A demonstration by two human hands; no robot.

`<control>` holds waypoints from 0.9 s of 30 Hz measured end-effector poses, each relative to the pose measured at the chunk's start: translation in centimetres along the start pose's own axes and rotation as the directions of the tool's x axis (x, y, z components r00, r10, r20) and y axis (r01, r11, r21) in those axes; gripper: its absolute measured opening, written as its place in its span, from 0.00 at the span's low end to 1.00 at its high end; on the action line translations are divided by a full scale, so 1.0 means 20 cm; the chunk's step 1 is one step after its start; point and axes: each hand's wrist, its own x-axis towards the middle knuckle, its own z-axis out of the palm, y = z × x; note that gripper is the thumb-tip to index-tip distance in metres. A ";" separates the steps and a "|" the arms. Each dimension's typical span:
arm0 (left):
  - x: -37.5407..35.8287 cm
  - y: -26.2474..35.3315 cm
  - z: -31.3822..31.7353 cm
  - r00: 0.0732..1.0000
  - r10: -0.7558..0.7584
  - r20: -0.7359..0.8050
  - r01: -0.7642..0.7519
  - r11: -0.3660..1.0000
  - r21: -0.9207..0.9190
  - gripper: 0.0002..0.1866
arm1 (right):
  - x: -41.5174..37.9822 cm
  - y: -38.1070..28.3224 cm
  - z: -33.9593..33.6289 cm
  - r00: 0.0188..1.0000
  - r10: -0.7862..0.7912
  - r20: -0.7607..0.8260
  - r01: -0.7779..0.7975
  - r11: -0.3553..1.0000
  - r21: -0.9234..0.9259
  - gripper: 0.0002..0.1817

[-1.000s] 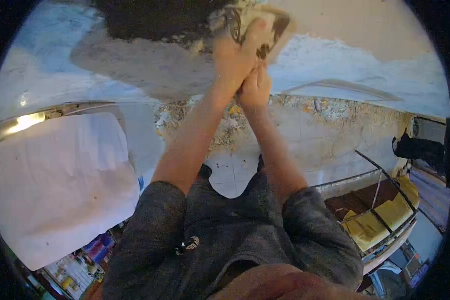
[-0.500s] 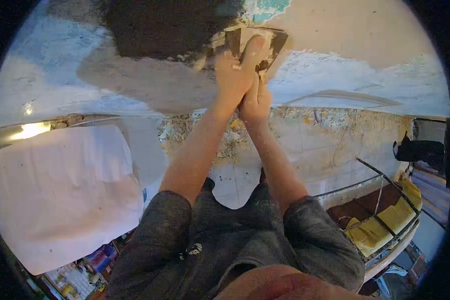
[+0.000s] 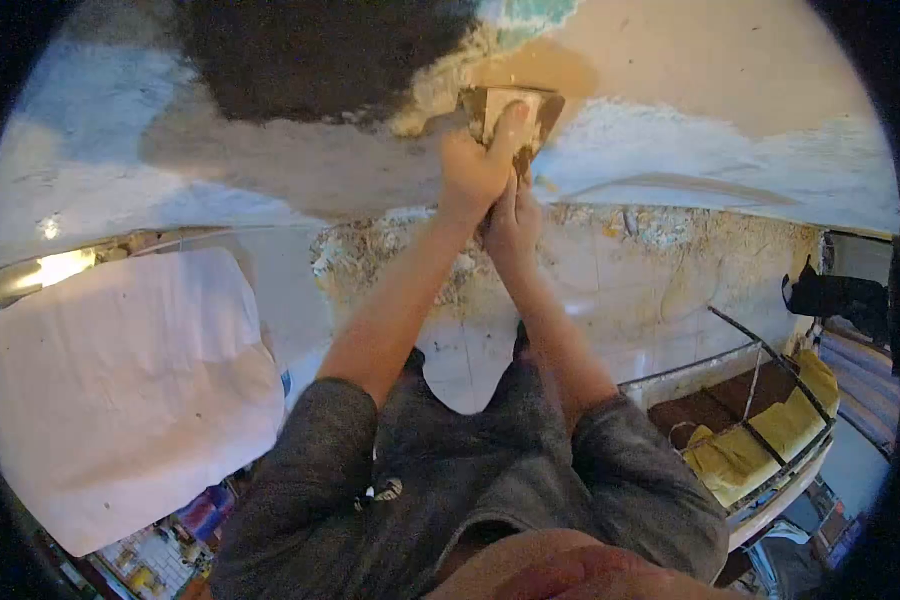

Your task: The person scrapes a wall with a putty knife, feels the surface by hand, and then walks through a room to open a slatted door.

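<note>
A wide scraper (image 3: 548, 108) with a worn, pale-smeared blade lies against the wall (image 3: 670, 75). My left hand (image 3: 477, 165) is closed on the blade, its thumb pressed along the face. Just below, my right hand (image 3: 513, 215) wraps the handle, most of which is hidden by the fingers. Around the blade the wall shows a dark brown patch (image 3: 325, 60) to the left, a scrap of turquoise paint (image 3: 530, 14) above, and a tan scraped area (image 3: 550, 65) right above the blade edge.
Flaked debris (image 3: 390, 250) litters the floor along the wall's foot. At left stands something draped in a white sheet (image 3: 130, 380). To the right is a metal frame (image 3: 760, 345) with yellow cloth (image 3: 760, 455); a black bag-like object (image 3: 840, 297) is beyond it.
Both hands and the scraper have moved down the wall, toward my body. More of the tan area above the blade now shows.
</note>
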 end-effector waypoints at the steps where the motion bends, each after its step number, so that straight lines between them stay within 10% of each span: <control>1: 0.02 0.04 0.00 0.982 -0.166 0.095 0.173 0.982 -0.078 0.18 | -0.02 0.01 -0.01 1.000 0.004 0.011 -0.004 1.000 -0.007 0.22; 2: 0.00 0.09 0.02 0.986 0.139 -0.088 -0.139 0.990 0.001 0.18 | -0.02 0.04 0.00 0.995 -0.103 0.009 0.103 0.995 -0.016 0.22; 5: -0.02 0.08 0.04 0.972 0.210 -0.105 -0.205 0.977 0.050 0.21 | -0.02 0.07 0.00 0.938 -0.343 -0.060 0.315 0.909 -0.273 0.24; 7: -0.01 0.18 0.00 0.993 0.104 -0.063 -0.102 0.994 0.031 0.16 | 0.02 -0.10 -0.03 0.984 0.126 0.127 -0.144 0.978 0.150 0.19; 10: 0.00 0.08 -0.03 0.957 -0.237 0.165 0.239 0.971 0.012 0.18 | -0.02 0.00 -0.03 0.979 -0.201 0.039 0.202 0.979 -0.038 0.17; 14: -0.28 -0.21 -0.17 0.941 0.161 0.296 -0.319 0.712 0.626 0.23 | -0.46 0.55 -0.30 0.951 0.293 0.104 -0.293 0.956 -0.007 0.21; 16: -0.38 0.13 -0.31 0.981 -0.185 0.064 0.126 0.844 0.521 0.24 | -0.68 0.60 -0.57 0.841 0.535 0.086 -0.522 0.843 -0.130 0.21; 18: -0.36 0.23 -0.35 0.904 0.412 0.119 -0.374 0.623 0.687 0.27 | -0.83 0.45 -0.80 0.852 0.523 -0.019 -0.502 0.807 -0.312 0.20; 23: -0.20 0.45 -0.30 0.737 0.529 0.421 -0.603 0.231 0.764 0.33 | -1.19 0.52 -1.34 0.547 0.810 -0.212 -0.829 0.488 -0.274 0.19; 27: -0.06 0.38 -0.27 0.711 0.495 0.500 -0.630 0.131 0.765 0.34 | -1.48 0.64 -1.52 0.651 0.700 -0.292 -0.758 0.583 -0.293 0.24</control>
